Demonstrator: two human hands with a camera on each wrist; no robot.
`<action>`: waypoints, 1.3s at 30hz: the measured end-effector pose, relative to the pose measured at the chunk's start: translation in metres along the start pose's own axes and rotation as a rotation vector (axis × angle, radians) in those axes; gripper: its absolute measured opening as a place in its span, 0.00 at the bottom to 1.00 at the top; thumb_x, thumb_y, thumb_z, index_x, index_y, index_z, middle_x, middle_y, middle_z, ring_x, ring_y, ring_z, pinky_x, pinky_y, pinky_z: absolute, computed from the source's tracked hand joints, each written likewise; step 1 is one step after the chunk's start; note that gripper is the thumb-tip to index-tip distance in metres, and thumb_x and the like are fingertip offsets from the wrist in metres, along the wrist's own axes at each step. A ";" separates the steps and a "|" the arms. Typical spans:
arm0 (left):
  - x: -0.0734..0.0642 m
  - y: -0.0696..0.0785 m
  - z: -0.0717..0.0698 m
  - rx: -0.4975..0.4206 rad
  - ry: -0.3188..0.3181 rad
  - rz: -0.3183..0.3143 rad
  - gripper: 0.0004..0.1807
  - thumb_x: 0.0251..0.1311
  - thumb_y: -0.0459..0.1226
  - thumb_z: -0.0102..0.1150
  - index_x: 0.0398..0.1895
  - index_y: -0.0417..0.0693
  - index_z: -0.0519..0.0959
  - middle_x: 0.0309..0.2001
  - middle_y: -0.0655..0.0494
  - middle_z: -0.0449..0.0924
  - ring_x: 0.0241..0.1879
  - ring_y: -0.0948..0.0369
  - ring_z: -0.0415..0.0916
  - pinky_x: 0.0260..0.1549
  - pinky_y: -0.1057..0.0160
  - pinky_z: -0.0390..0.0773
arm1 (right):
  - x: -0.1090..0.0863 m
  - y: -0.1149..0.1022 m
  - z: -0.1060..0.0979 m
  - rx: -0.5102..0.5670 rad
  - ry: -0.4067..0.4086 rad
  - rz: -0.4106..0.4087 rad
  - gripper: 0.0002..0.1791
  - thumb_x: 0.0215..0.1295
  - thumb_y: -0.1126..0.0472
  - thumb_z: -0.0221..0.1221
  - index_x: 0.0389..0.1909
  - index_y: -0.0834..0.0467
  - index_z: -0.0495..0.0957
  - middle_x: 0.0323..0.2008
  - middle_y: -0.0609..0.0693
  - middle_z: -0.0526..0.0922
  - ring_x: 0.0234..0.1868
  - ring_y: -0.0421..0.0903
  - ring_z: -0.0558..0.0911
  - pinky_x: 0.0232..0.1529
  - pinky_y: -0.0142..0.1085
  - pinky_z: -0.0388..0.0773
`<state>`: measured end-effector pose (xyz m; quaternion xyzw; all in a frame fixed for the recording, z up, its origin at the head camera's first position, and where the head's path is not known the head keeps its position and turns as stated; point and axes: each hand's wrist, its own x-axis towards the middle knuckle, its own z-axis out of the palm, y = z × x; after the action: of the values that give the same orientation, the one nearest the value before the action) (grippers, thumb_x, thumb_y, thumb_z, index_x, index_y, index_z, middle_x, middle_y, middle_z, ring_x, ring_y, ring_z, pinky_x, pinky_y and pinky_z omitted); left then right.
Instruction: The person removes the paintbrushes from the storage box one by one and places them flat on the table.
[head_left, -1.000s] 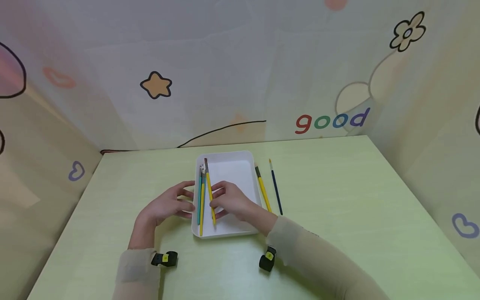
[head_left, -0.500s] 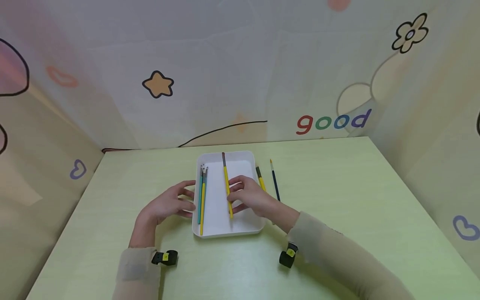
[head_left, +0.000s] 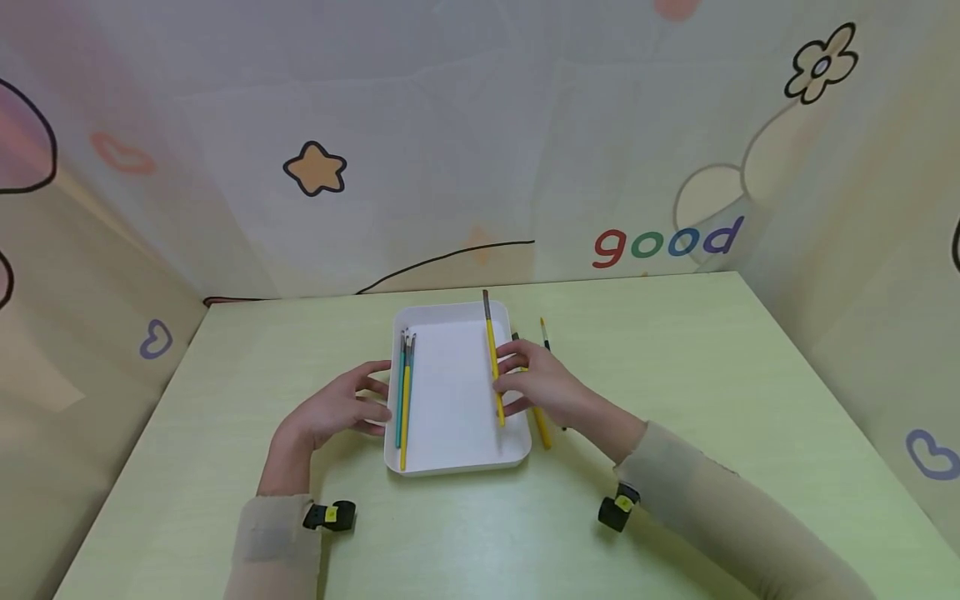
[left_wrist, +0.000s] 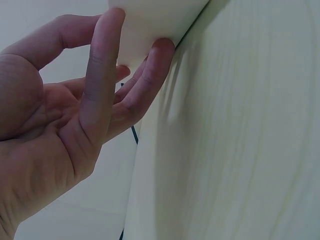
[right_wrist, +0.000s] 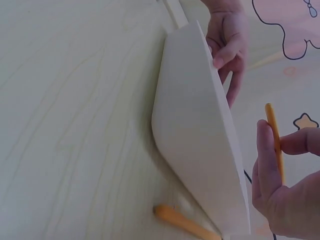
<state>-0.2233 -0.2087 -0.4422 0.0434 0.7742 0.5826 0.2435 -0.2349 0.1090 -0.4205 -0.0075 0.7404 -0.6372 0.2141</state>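
My right hand (head_left: 542,385) pinches a yellow-handled paintbrush (head_left: 492,350) over the right side of a white tray (head_left: 457,460), bristles pointing away from me. The right wrist view shows the yellow handle (right_wrist: 276,137) between thumb and fingers, higher than the tray wall (right_wrist: 195,120). At the tray's left side, my left hand (head_left: 337,408) touches the outer wall with spread fingertips (left_wrist: 162,47). Inside the tray along that side lie several brushes, among them a yellow one (head_left: 406,408) and a teal one (head_left: 398,400).
Right of the tray, a thicker yellow brush (head_left: 542,429) lies on the table (head_left: 712,417), partly behind my right hand. Beside it is a dark blue brush (head_left: 545,332), mostly covered by that hand. A printed curtain (head_left: 450,150) stands behind the table.
My right hand has lifted the yellow paintbrush from beside the other brushes and carried it rightward across the tray. The left hand has stayed at the tray's wall.
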 end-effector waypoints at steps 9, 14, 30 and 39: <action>0.001 0.001 0.003 0.018 0.009 -0.004 0.43 0.65 0.30 0.63 0.80 0.44 0.54 0.63 0.34 0.66 0.48 0.47 0.80 0.43 0.54 0.87 | -0.012 0.010 -0.035 -0.043 0.042 0.007 0.30 0.67 0.70 0.60 0.69 0.66 0.64 0.55 0.63 0.72 0.44 0.54 0.80 0.38 0.44 0.88; 0.003 0.000 0.003 0.027 0.016 -0.001 0.42 0.68 0.31 0.62 0.80 0.44 0.53 0.64 0.34 0.66 0.47 0.48 0.81 0.42 0.55 0.87 | -0.014 0.019 -0.052 -0.050 0.057 0.036 0.30 0.69 0.69 0.60 0.69 0.65 0.63 0.55 0.62 0.71 0.43 0.53 0.80 0.39 0.43 0.88; 0.001 -0.001 0.001 0.024 0.019 0.002 0.41 0.67 0.30 0.61 0.80 0.44 0.54 0.64 0.34 0.66 0.48 0.47 0.80 0.43 0.55 0.87 | -0.011 0.044 -0.089 -0.134 0.079 0.110 0.32 0.70 0.68 0.61 0.70 0.67 0.61 0.56 0.64 0.74 0.43 0.52 0.81 0.40 0.42 0.88; 0.001 -0.001 0.000 0.031 0.024 -0.003 0.42 0.67 0.30 0.62 0.80 0.45 0.54 0.64 0.34 0.65 0.48 0.47 0.80 0.43 0.56 0.87 | -0.010 0.045 -0.096 -0.229 0.124 0.086 0.30 0.67 0.70 0.63 0.68 0.69 0.64 0.50 0.62 0.76 0.38 0.50 0.80 0.36 0.42 0.88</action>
<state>-0.2238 -0.2082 -0.4432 0.0390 0.7859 0.5708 0.2344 -0.2451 0.2109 -0.4508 0.0390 0.8197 -0.5379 0.1929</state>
